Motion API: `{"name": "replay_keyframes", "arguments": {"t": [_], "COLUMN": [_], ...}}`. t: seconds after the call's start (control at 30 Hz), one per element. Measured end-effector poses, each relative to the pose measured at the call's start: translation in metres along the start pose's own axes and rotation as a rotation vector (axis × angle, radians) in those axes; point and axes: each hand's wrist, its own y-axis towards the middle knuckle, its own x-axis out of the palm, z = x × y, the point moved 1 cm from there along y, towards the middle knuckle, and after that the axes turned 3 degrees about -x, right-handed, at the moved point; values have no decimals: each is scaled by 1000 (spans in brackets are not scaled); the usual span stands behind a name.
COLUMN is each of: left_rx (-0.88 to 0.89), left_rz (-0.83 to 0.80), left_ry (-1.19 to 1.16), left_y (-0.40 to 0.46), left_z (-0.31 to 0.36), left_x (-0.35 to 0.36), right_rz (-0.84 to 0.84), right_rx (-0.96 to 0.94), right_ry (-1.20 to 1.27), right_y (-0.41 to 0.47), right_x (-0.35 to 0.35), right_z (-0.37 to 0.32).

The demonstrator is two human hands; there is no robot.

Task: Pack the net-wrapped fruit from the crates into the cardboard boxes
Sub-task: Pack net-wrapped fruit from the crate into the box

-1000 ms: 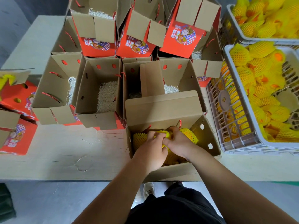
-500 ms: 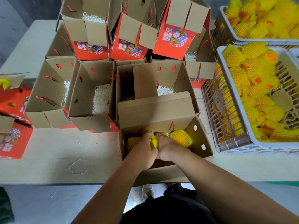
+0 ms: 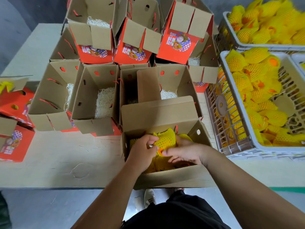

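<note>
An open cardboard box point(image 3: 173, 177) stands at the table's near edge, with several yellow net-wrapped fruit inside. Both my hands are in it. My left hand point(image 3: 142, 150) pinches the yellow net of one fruit point(image 3: 165, 139) at the top of the pile. My right hand point(image 3: 183, 150) curls round the same fruit from the right, and orange skin shows between thumb and fingers. To the right, a white plastic crate point(image 3: 231, 95) is heaped with more net-wrapped fruit point(image 3: 257, 90).
Open boxes with white shredded padding point(image 3: 105, 101) fill the table behind the near box; red printed boxes point(image 3: 179, 42) are stacked on them. More red boxes point(image 3: 13, 129) lie at the left. A second fruit crate point(image 3: 234, 35) sits at the far right.
Both hands have lifted a little in the box and now hold one fruit's net higher, with orange skin exposed. The view has tilted slightly.
</note>
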Motion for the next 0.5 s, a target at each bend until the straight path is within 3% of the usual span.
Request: {"name": "replay_keyframes", "arguments": {"t": [0.13,0.27,0.5], "left_rx": [31,15,-106], "left_rz": [2,-97,-316], "left_ry": [3,83,365], "left_y": [-1,-5,-4], "left_z": [1,-3,6], "left_x": [-1,6,10], "right_rz": [177,386,194], "right_rx": [-84,-21,68], "right_ry": [-145,-153,-422], "right_y": [4,10,12], "right_x": [5,5,13], "right_z": [-2,-4,-11]}}
